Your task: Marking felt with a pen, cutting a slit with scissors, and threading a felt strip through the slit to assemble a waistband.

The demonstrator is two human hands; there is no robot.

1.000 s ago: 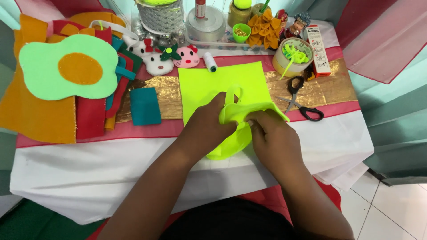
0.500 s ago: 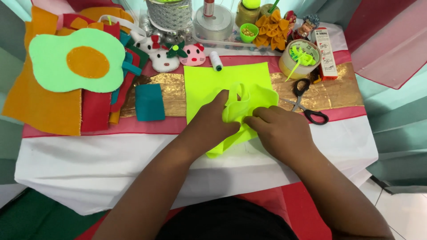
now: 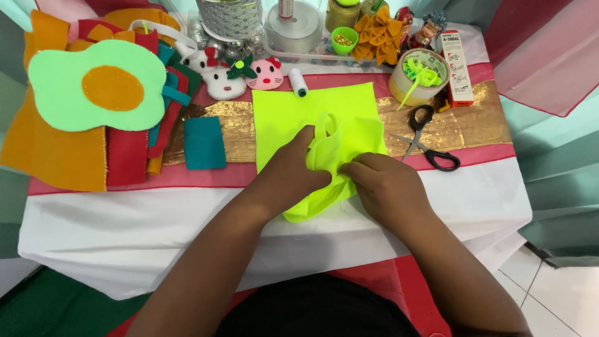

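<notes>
- left hand (image 3: 293, 175) pressed down on a cut piece of neon yellow felt (image 3: 331, 153), fingers curled and pinching its folded edge, thumb side toward the fold.
- right hand (image 3: 387, 187) just beside it, fingers bent and closed on the same piece from the right, knuckles up.
- cut piece bunched and partly raised between the two hands, a thin loop of it standing up above the fingertips; lower end trailing toward the table's (image 3: 156, 218) near edge.
- beneath it, a flat neon yellow felt sheet (image 3: 293, 115), spread on a gold strip (image 3: 455, 125) across the pink and white tablecloth.
- black-handled scissors (image 3: 430, 140) lying on the gold strip, just right of the right hand, blades slightly parted.
- small teal felt rectangle (image 3: 204, 142) to the left of the sheet, apart from it.
- further left, a stack of orange, red and yellow felt (image 3: 62, 156) topped by a mint green egg shape with an orange centre (image 3: 93, 87).
- along the far edge: two small white and pink cat-face toys (image 3: 243, 76), a white thread spool (image 3: 297, 81), a round tub holding neon yellow scraps (image 3: 419, 75), an upright box (image 3: 457, 67).
</notes>
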